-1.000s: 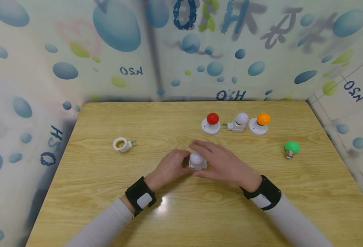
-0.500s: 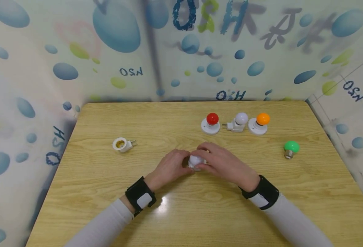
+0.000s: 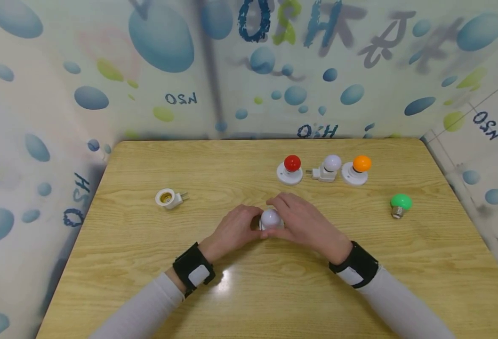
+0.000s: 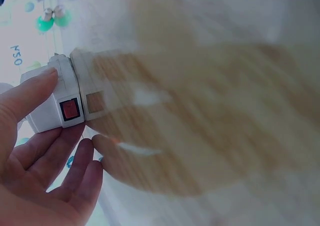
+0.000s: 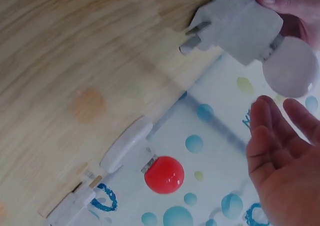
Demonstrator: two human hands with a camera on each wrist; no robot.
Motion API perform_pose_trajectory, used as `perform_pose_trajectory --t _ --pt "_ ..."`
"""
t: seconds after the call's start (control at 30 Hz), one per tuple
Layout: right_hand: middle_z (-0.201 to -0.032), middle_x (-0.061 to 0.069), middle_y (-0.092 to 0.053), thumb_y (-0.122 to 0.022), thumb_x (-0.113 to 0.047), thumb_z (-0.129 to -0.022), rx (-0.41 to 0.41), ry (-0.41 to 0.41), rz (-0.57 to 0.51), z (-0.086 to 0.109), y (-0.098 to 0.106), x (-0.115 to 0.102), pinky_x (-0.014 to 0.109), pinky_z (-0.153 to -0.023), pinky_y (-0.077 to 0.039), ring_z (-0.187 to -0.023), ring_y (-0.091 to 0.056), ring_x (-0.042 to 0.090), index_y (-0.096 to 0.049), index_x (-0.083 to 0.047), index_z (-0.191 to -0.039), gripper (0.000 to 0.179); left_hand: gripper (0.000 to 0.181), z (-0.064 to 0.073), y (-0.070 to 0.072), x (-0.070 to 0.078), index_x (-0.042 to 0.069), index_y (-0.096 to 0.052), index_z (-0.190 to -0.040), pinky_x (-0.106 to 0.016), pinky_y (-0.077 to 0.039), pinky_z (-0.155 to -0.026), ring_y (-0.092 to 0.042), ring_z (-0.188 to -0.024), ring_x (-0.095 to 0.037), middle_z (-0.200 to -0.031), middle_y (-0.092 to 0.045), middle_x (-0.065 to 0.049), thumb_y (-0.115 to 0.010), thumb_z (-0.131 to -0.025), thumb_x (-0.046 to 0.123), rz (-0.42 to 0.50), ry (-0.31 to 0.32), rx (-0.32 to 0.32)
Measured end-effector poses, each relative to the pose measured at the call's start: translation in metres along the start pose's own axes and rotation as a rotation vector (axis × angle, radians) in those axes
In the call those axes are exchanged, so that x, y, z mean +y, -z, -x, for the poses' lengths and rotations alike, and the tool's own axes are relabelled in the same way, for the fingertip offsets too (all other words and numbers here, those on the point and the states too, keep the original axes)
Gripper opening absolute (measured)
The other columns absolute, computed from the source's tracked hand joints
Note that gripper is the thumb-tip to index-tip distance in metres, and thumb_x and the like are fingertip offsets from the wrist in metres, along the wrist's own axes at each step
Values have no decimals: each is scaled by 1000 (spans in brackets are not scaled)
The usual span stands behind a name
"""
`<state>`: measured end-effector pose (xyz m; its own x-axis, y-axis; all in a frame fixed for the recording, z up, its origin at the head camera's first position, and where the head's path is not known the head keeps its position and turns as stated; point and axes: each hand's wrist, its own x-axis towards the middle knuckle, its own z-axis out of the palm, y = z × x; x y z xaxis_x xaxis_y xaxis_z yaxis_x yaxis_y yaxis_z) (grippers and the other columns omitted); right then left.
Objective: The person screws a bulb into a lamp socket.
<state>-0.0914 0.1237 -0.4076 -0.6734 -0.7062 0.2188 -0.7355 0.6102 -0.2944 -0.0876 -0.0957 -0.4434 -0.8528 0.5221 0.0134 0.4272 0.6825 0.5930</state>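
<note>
My left hand (image 3: 234,229) is gripping the switched plug-in lamp socket (image 5: 248,30), its white bulb (image 5: 291,66) standing nearer me than the red bulb (image 3: 293,163); my right hand (image 3: 307,223) is curving around the white bulb, fingers loose; I cannot tell whether its thumb is touching.

Near the back edge of the table (image 3: 270,301) there stand, from left to right, a red bulb (image 3: 292,163) on a round white base (image 3: 288,177), a rear white bulb (image 3: 332,163) in a plug holder (image 3: 326,176) whose prongs point left, and an orange bulb (image 3: 362,164) on another round base (image 3: 354,179). At the right, a green bulb (image 3: 401,202) lies loose. Far left lies a white socket (image 3: 174,201), yellowish inside. Blue and green ovals and letters decorate the wall (image 3: 249,84) behind.
</note>
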Motion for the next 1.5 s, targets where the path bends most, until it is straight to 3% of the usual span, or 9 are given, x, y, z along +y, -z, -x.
perform_pose_trajectory --t 0.1,0.2,0.4,0.6,0.9,1.1,1.2,1.33,1.5 --pt "-139 11 -60 -80 -50 -89 -56 -23 -38 3 4 1 47 -104 -50 -123 -58 26 -54 -7 -144 74 40 0 0 0 6 -73 -115 -39 -53 -86 -64 -98 -21 -103 -73 -2 -89 -84 27 3 -1 -6" --pt "-155 7 -50 -78 -32 -93 -103 12 -112 6 10 2 50 -108 -47 -135 -52 25 -50 -13 -151 67 42 1 1 0 7 -72 -118 -39 -53 -87 -64 -99 -21 -104 -73 -1 -88 -84 25 9 0 -9" --pt "-155 3 -52 -66 -4 -98 -112 165 -182 9 13 5 41 -106 -50 -135 -54 20 -54 -14 -150 54 45 1 0 -1 12 -71 -125 -36 -52 -83 -62 -94 -17 -101 -71 3 -88 -85 25 19 -12 -16" --pt "-137 6 -63 -73 -14 -98 -46 151 -155 9 9 6 39 -102 -52 -122 -59 20 -60 -9 -140 44 42 1 -1 0 7 -72 -118 -37 -52 -83 -63 -95 -19 -100 -72 -1 -89 -84 25 15 -1 -1" --pt "-118 6 -64 -80 -31 -92 -9 83 -49 3 4 2 37 -94 -54 -104 -58 19 -66 -10 -128 43 40 1 -1 1 7 -73 -116 -39 -53 -87 -65 -97 -21 -103 -74 -3 -89 -84 26 2 -4 6" --pt "-114 4 -63 -77 -38 -94 34 91 7 2 0 3 34 -91 -54 -100 -56 17 -64 -10 -124 43 35 -1 -1 1 8 -73 -111 -34 -51 -77 -61 -88 -17 -94 -70 2 -86 -87 30 -8 12 -7" --pt "-121 6 -63 -78 -42 -92 19 64 7 3 0 4 38 -96 -53 -108 -58 20 -62 -9 -130 52 35 -1 -1 2 7 -73 -111 -34 -51 -77 -60 -88 -17 -93 -70 1 -86 -87 30 -13 17 -13" --pt "-144 8 -57 -80 -44 -90 -61 23 -71 5 4 5 46 -107 -47 -129 -54 24 -55 -11 -145 68 42 0 0 2 6 -72 -117 -38 -53 -86 -64 -98 -21 -104 -73 -2 -88 -84 28 -1 14 -13" --pt "-157 7 -48 -75 -22 -97 -116 131 -159 7 8 6 46 -110 -45 -139 -50 26 -51 -15 -153 61 45 0 1 2 10 -71 -124 -37 -53 -85 -64 -97 -19 -106 -73 -1 -88 -85 24 -1 -4 -19"
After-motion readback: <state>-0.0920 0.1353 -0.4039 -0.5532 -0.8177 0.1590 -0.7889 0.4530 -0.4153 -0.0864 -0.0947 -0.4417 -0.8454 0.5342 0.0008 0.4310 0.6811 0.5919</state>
